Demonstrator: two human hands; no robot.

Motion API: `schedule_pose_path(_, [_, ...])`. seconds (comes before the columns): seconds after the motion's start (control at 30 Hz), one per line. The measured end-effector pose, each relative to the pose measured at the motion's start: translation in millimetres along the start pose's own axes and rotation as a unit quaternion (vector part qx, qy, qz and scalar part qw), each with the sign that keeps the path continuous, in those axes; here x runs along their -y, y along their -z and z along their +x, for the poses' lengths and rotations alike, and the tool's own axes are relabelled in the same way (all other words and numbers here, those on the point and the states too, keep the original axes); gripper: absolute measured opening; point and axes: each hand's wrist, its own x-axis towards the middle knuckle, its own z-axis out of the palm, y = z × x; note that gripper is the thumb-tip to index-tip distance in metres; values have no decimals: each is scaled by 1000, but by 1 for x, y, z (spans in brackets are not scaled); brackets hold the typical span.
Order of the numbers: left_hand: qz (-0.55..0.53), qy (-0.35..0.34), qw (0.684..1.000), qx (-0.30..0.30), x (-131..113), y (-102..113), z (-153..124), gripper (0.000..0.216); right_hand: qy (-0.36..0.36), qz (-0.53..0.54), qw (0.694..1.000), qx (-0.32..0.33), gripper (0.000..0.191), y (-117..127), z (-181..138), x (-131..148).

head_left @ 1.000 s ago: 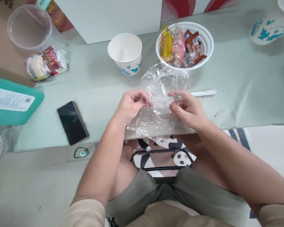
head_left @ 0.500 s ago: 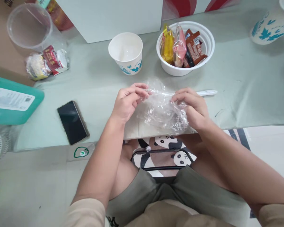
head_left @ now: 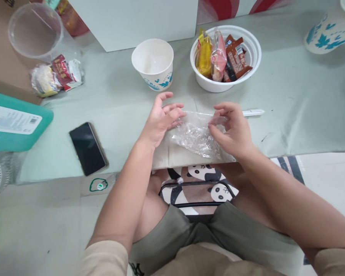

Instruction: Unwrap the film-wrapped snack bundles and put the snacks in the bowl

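A clear, crinkled plastic bag [head_left: 199, 140] lies at the table's front edge, between my two hands. My left hand [head_left: 164, 119] is at the bag's left side, fingers apart and index finger raised; its lower fingertips meet the bag's edge. Over the right side of the bag, my right hand [head_left: 231, 128] has its fingers loosely curved and the thumb apart, touching or just above the plastic. A white, slim pen-like tool [head_left: 253, 112] pokes out beyond the right hand, its other end hidden.
Behind the hands stand a white paper cup [head_left: 152, 63] and a white bowl [head_left: 254, 53] of wrapped snacks. A phone [head_left: 88, 148] lies left. Farther left are a clear plastic tub [head_left: 36, 32], snack wrappers [head_left: 57, 76] and a green container [head_left: 17, 122]. Another paper cup [head_left: 327, 34] stands far right.
The bunched bag has dropped flatter onto the table. My fingers have spread apart from their pinch on it, and my left index finger has lifted.
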Motion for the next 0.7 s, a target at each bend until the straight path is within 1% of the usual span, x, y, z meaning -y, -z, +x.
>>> schedule_pose_path(0.1, [23,13,999,45,4,-2,-2,87,10,5,1000,-24,47,-1,-1,5])
schedule_pose_path(0.17, [30,24,998,43,5,-5,-4,88,-5,24,999,-47,51,-1,0,7])
schedule_pose_path(0.23, [25,26,999,21,4,-7,-6,77,-35,70,996,-53,57,0,1,6])
schedule_pose_path(0.3, [10,18,1000,6,2,-7,-6,67,-72,129,989,-23,58,0,3,4])
schedule_pose_path(0.37, [-17,11,1000,2,-2,-6,-5,61,-112,163,980,36,46,0,4,4])
schedule_pose_path(0.43, [-51,23,998,11,-5,-4,-5,57,-156,162,971,76,30,0,5,7])
schedule_pose_path(0.5, [-63,62,995,41,-8,-4,-5,51,-182,142,970,71,21,1,5,11])
schedule_pose_path(0.57, [-36,97,992,76,-9,-7,-7,44,-187,120,974,47,18,1,5,14])
schedule_pose_path(0.6, [-18,105,991,83,-9,-9,-7,39,-185,113,975,40,17,2,5,15])
schedule_pose_path(0.63, [-2,106,991,80,-9,-10,-8,34,-185,110,976,40,17,2,6,16])
schedule_pose_path(0.7, [10,94,994,51,-8,-13,-7,25,-188,112,974,57,18,3,6,17])
